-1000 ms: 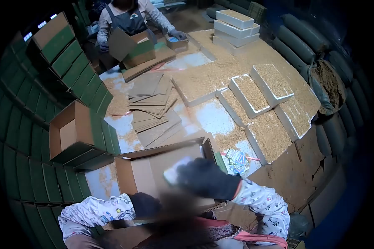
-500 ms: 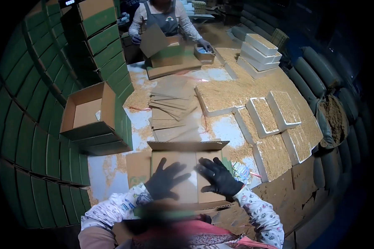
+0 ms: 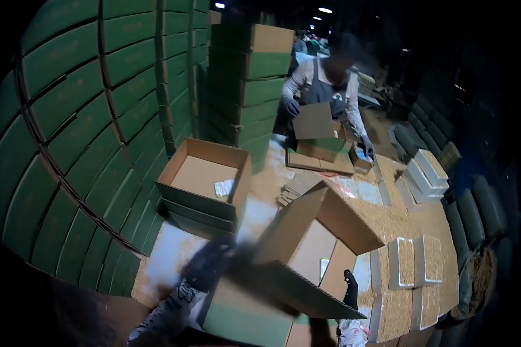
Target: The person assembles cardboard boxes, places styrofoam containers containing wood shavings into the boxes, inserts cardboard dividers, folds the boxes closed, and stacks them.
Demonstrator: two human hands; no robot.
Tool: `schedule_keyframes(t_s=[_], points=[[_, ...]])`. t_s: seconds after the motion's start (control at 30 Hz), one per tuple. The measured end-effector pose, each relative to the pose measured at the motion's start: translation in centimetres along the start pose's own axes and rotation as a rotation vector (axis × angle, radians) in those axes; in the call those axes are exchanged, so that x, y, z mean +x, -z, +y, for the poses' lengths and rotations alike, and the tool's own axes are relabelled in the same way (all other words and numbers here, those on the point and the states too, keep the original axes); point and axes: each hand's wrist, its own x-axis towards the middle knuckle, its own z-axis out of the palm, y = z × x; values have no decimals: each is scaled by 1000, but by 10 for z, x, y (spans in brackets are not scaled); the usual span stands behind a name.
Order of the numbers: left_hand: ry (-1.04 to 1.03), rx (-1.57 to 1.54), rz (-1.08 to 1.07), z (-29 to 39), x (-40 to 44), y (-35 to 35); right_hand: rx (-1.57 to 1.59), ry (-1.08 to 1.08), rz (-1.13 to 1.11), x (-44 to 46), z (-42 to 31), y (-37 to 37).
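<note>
An open cardboard box (image 3: 312,254), brown inside with a green outer side, hangs tilted over the near end of the table. My right hand (image 3: 351,288), in a dark glove, grips its right wall, with the fingertips showing over the inside. A small printed card (image 3: 324,268) lies on the box floor. My left hand (image 3: 211,263), also gloved, is at the left of the box, smeared by motion; whether it touches the box I cannot tell. Beneath the tilted box is a green and brown carton (image 3: 243,318).
Another open box (image 3: 205,173) with a card (image 3: 224,188) tops a short stack on the left. Green cartons (image 3: 69,98) form a wall behind it. White trays (image 3: 428,260) full of sawdust-like grains stand right. Across the table a co-worker (image 3: 324,87) handles an open box (image 3: 318,147).
My hands, earlier spread on a flat-lying carton, have come apart. An open box is now lifted and tilted in my right hand. The view has swung left.
</note>
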Motion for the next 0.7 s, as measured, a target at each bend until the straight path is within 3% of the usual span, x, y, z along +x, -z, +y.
schedule_keyframes(t_s=[0.03, 0.07, 0.1, 0.13, 0.2, 0.23, 0.27, 0.37, 0.4, 0.43, 0.5, 0.53, 0.57, 0.67, 0.7], points=[[-267, -338, 227, 16, 18, 11, -3, 77, -40, 13, -9, -18], [-470, 142, 562, 4, 40, 67, -2, 153, -79, 26, -17, -36], [-547, 54, 774, 31, 54, 92, 12, 213, -88, 51, -21, -42], [-592, 184, 924, 42, 72, 119, -17, 299, -106, 67, -24, -63], [-339, 313, 769, -31, 111, 239, 23, 355, -207, 127, -23, -79], [-273, 572, 631, -61, 116, 273, -11, 268, -197, 132, -24, -110], [-192, 825, 484, -76, 116, 291, -15, 46, -326, 154, -22, -124], [-240, 530, 272, -23, 107, 234, -241, 129, -427, 214, 26, -188], [-156, 575, 402, -33, 104, 245, -252, 67, -499, 211, 38, -219], [-65, 608, 525, -42, 101, 256, -385, 172, -550, 243, 70, -226], [-280, 951, 533, -21, 103, 213, -1059, 966, -646, 294, 129, -217], [-253, 756, 485, -13, 102, 204, -1135, 948, -619, 288, 123, -230], [-197, 855, 540, -11, 102, 202, -1218, 925, -588, 276, 113, -237], [-167, 962, 733, -22, 99, 193, -750, -34, -559, 214, 80, -225], [-252, 868, 832, -33, 95, 192, -808, 7, -604, 221, 87, -187]])
